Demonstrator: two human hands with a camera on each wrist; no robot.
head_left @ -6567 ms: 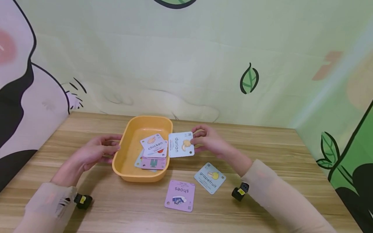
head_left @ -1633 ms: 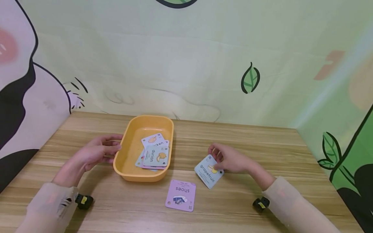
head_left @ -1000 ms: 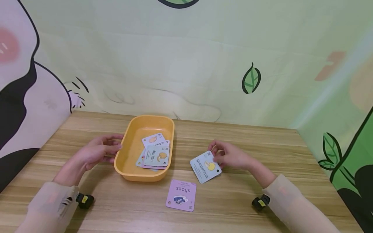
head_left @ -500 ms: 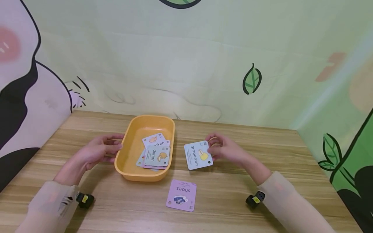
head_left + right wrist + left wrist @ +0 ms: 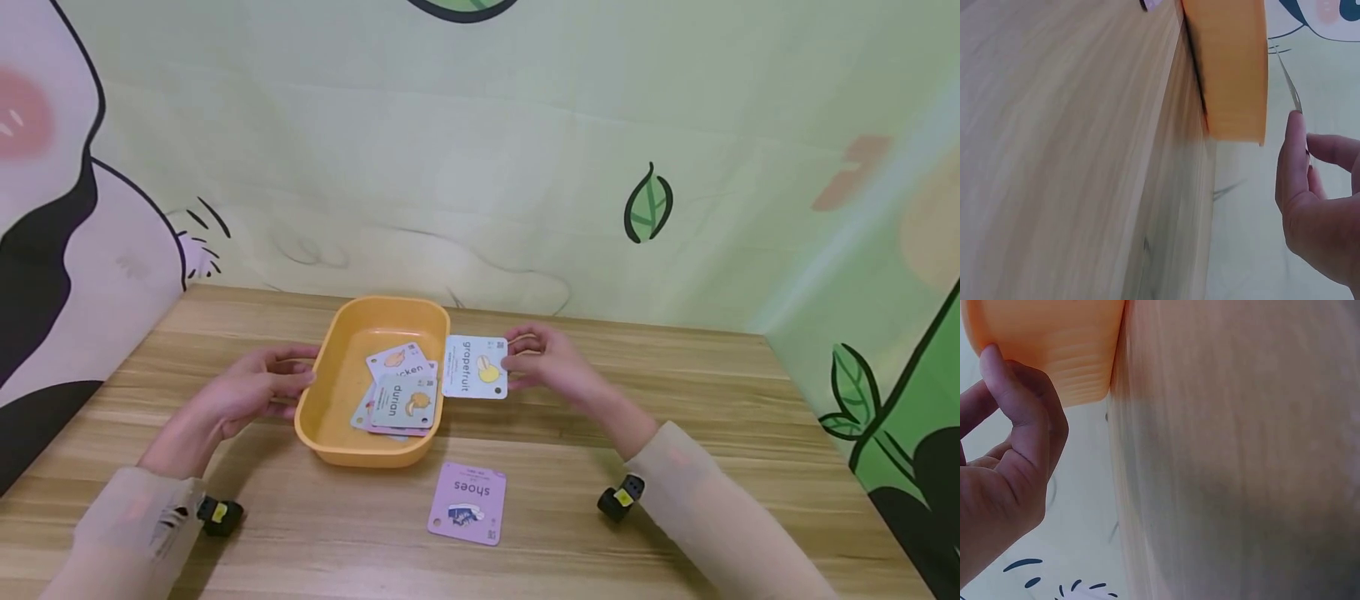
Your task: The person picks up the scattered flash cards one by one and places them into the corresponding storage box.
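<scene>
My right hand (image 5: pixel 551 358) pinches a light blue flash card (image 5: pixel 465 367) marked "grapefruit" by its right edge. The card is held level, with its left edge at the right rim of an orange tray (image 5: pixel 375 458). In the right wrist view the flash card (image 5: pixel 1288 78) appears edge-on above the tray wall (image 5: pixel 1232 81). Inside the tray several cards overlap, a "durian" card (image 5: pixel 401 402) on top and a "chicken" card (image 5: pixel 393 358) partly covered. My left hand (image 5: pixel 251 387) touches the tray's outer left side, its fingers loosely bent; the left wrist view shows the thumb against the wall.
A purple "shoes" card (image 5: pixel 467 502) lies on the wooden table (image 5: pixel 337 542) in front of the tray, upside down to me. Behind the table hangs a printed cloth backdrop (image 5: pixel 480 167). Each wrist carries a small black camera.
The durian card went into the tray. My right hand then picked up the grapefruit card and carried it left and away from me to the tray's rim. My left hand has stayed put.
</scene>
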